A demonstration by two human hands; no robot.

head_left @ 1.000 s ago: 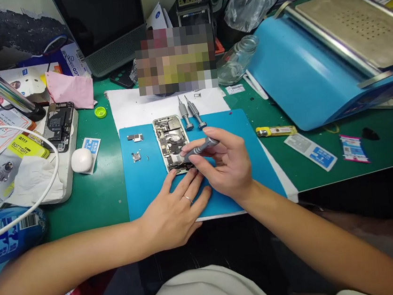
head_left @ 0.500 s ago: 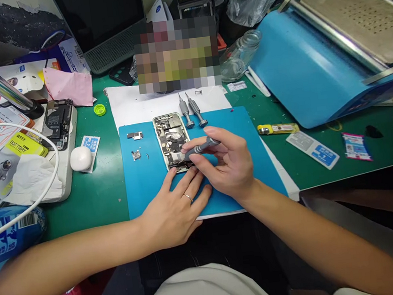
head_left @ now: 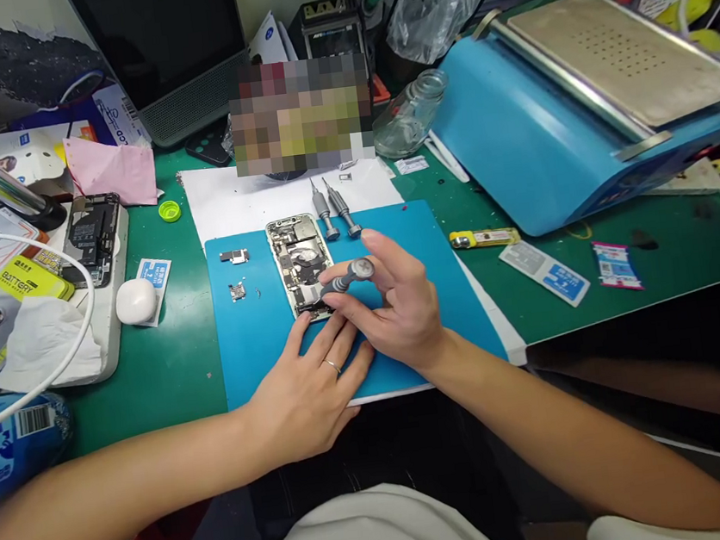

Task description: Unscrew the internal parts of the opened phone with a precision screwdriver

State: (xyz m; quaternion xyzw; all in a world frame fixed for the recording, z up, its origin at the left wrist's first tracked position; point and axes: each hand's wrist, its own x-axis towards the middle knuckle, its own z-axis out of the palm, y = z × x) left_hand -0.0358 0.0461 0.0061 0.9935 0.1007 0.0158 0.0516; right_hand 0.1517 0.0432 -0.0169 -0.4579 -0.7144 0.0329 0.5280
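Observation:
An opened phone [head_left: 302, 263] with bare inner parts lies on a blue mat [head_left: 258, 351]. My left hand [head_left: 313, 379] rests flat with its fingers spread, fingertips at the phone's lower edge. Between the thumb and fingers of my right hand [head_left: 396, 301] is a grey screwdriver [head_left: 351, 275], tilted, its tip pointing at the lower part of the phone. The exact spot the tip touches is hard to make out. Two more screwdrivers [head_left: 333, 212] lie above the phone. Left of it are a small metal-and-black part [head_left: 234, 256] and another small part [head_left: 238, 292].
A second opened phone [head_left: 93, 235] sits at the left near a white earbud case [head_left: 136, 301]. A yellow cutter [head_left: 484, 238] lies right of the mat. Behind stand a glass jar [head_left: 411, 112] and a blue machine [head_left: 506, 132] with a metal plate.
The screwdriver's handle end has tipped toward me and now shows its round cap. The whole view has shifted slightly; my left hand stays at the phone's lower edge.

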